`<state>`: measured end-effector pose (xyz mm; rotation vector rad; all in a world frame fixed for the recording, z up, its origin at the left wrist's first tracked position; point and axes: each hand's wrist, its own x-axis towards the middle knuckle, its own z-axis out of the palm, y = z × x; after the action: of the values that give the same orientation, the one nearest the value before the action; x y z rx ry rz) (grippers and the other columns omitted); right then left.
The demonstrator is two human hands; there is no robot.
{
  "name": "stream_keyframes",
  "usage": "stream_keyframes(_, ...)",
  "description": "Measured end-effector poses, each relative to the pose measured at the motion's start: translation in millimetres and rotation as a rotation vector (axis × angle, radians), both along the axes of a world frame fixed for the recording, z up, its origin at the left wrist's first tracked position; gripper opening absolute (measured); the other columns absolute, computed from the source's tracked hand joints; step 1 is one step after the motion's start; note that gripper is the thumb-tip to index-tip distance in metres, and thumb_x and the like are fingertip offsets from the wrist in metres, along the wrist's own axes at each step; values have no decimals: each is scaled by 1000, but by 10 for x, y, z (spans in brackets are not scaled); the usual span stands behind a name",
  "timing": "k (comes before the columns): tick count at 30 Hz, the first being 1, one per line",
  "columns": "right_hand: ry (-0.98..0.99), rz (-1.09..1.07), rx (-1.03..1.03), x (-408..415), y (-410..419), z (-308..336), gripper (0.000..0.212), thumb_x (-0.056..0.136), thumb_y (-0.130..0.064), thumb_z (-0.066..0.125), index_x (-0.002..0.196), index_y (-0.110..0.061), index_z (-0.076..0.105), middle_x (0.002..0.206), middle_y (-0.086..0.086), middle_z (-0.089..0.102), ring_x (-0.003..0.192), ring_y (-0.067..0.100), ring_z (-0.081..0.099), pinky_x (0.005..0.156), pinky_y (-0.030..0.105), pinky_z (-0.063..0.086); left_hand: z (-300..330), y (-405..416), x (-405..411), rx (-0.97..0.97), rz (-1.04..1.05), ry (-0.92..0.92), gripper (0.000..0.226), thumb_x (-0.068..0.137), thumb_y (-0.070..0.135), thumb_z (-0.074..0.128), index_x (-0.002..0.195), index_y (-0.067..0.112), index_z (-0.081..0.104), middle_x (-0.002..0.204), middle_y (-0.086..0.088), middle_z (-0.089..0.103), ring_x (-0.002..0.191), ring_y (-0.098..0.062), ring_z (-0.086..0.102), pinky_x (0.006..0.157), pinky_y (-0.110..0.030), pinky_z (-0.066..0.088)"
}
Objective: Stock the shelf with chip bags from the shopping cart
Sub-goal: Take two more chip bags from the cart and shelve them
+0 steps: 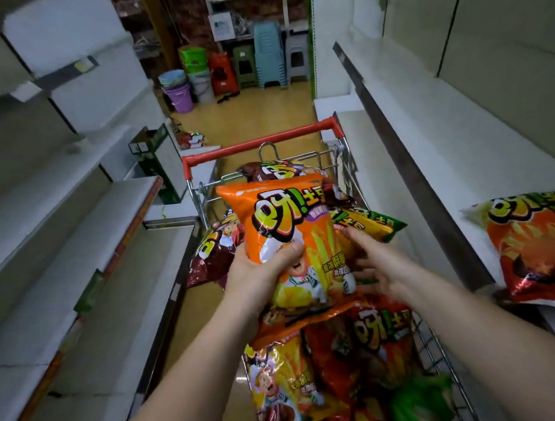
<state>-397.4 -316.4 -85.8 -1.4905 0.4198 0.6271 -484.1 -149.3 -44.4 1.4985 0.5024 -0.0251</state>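
Observation:
An orange chip bag (280, 223) is held upright above the shopping cart (261, 143). My left hand (261, 271) grips its lower left part, thumb across the front. My right hand (376, 262) reaches along the bag's right side with fingers spread; its fingertips lie among the bags and what they touch is unclear. The cart is piled with several chip bags: a red one (376, 342), a yellow-green one (370, 223), dark brown ones (212, 248). A red chip bag (538, 246) lies flat on the white shelf (430, 138) at right.
White shelves (73, 246) run along the left, with a green box (155, 153) further down. Stacked plastic stools (267, 55) and buckets (180, 95) stand at the aisle's far end. The cart's red handle faces away from me.

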Motion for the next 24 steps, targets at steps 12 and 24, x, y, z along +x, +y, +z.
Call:
stream_keyframes(12,164,-275,73,403,592,-334,80,62,-49,81,126,-12,51,111,14,65,92,32,65,74,46,54,-14,399,76,47,14,-48,80,50,43,84,122,24,54,105,-5,73,88,-25,72,82,-48,57)
stream_keyframes(24,69,-405,48,6,126,-374,91,49,-36,89,126,-12,46,107,16,65,85,34,66,61,42,55,11,310,44,69,-78,-7,80,53,39,79,126,22,51,107,-5,71,88,-24,72,74,-38,58)
